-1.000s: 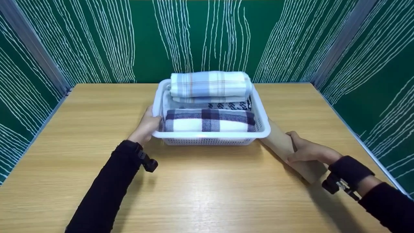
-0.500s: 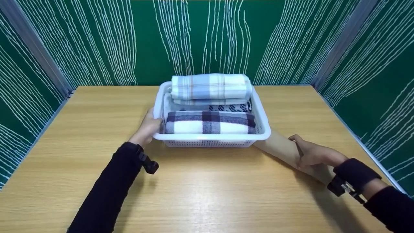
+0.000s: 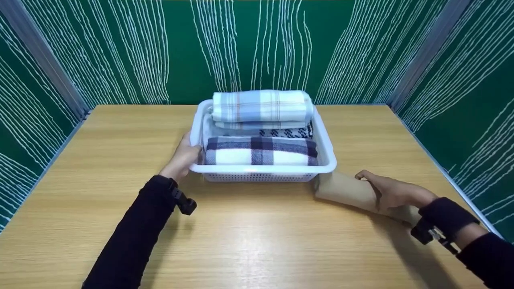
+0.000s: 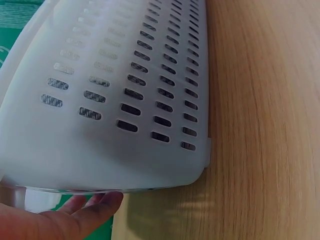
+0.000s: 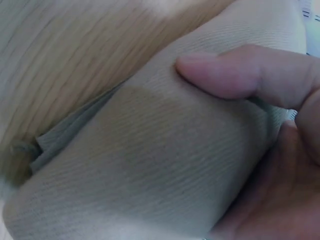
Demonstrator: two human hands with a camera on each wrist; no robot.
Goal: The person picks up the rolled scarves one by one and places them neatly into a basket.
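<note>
Your left hand (image 3: 182,157) is clamped on the left rim of the white plastic basket (image 3: 327,154), thumb hooked over the edge and fingers under the lip, so the basket is steadied where it sits toward the far edge of the tabletop (image 3: 249,237), about midway between the left and right edges. Your right hand (image 3: 391,192) is wrapped around a rolled beige towel (image 3: 345,188), thumb pressed on top and fingers curled beneath; the roll lies on the wood just beside the basket's near right corner, one end touching or nearly touching the wall. You look to be at the stage of bringing this last roll to the basket, with the roll not yet lifted over the rim. The next move likely calls for raising it clear of the rim and finding a slot, which looks tight: a dark plaid towel (image 3: 261,150) fills the near side, a black-and-white patterned one (image 3: 285,131) sits behind it, and a pale blue checked towel (image 3: 261,106) rides on top at the far side. The basket wall is thin, smooth and perforated with rows of slots; the beige roll is finely ribbed, soft and dents under your thumb.
</note>
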